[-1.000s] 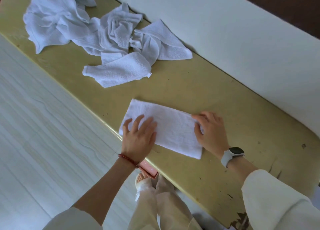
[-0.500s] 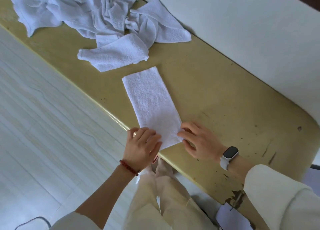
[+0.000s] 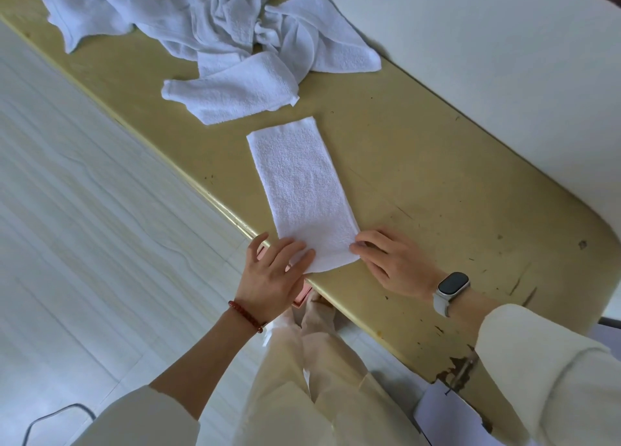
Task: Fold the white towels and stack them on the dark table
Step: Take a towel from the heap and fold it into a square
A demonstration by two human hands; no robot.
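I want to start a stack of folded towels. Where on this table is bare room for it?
Bare tabletop lies right of the folded towel, up to the white wall. It is crowded at the far end, where the unfolded towels are heaped. Both hands, left and right, occupy the near edge.

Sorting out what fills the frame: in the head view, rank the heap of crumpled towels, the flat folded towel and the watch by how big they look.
1. Heap of crumpled towels, cut off by the frame's top edge.
2. Folded towel.
3. Watch, clearly smallest.
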